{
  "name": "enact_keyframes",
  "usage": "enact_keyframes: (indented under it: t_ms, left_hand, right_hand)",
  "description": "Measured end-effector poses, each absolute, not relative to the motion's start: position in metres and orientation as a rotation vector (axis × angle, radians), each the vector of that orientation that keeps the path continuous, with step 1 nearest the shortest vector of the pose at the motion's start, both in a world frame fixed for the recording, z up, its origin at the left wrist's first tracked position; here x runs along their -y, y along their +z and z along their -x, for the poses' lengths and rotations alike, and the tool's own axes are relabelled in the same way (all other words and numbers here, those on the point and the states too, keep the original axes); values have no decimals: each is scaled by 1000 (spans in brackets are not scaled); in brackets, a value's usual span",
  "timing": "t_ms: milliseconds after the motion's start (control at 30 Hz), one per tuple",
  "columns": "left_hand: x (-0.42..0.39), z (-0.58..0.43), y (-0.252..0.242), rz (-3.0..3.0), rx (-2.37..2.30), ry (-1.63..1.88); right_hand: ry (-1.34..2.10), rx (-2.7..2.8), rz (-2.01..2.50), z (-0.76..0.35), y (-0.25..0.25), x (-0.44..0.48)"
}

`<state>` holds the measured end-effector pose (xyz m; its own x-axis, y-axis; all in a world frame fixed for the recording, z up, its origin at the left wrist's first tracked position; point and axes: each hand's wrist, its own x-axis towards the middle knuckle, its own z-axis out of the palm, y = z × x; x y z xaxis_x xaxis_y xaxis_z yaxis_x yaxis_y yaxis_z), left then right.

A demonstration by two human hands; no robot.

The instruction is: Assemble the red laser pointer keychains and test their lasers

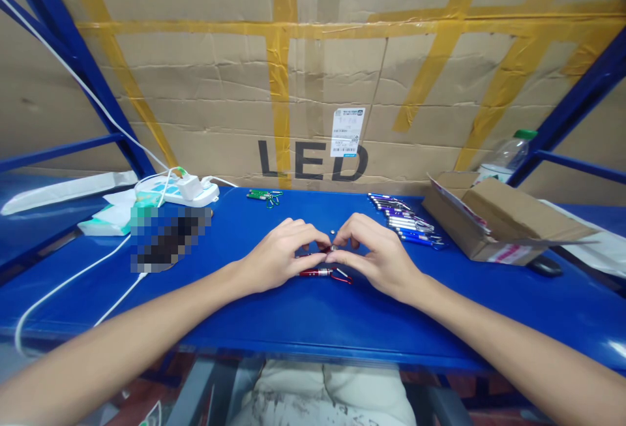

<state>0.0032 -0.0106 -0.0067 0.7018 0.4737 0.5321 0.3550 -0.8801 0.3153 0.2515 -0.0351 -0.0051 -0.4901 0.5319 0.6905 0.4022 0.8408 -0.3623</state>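
Note:
My left hand (pixel 283 253) and my right hand (pixel 374 253) meet over the middle of the blue table (pixel 313 315). Both pinch a small red keychain flashlight (pixel 327 250) between their fingertips; most of it is hidden by the fingers. A second red flashlight (pixel 320 273) with a red clip lies on the table just below my hands. A row of several blue and purple flashlights (pixel 405 220) lies to the right. Green flashlights (pixel 264 196) lie at the back centre.
An open cardboard box (pixel 493 227) stands at the right, a plastic bottle (pixel 506 155) behind it. A white power strip (pixel 178 191) with cables sits at the back left beside a blurred object (pixel 166 237). Taped cardboard forms the back wall.

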Motion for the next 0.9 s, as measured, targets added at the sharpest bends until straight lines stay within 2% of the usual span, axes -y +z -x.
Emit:
enact_keyframes:
  t_ms: [500,767,900]
  left_hand:
    - [6,0,-5,-2699,-623,1044]
    - [6,1,-3,-2685,-654,1054]
    - [3,-1,-6,-2449,-826,1000]
  right_hand:
    - [36,2169,712,-254,1,36]
    - [-204,2267,1041,-263,-10,17]
    - [-289,2424,1203,-269,-23,8]
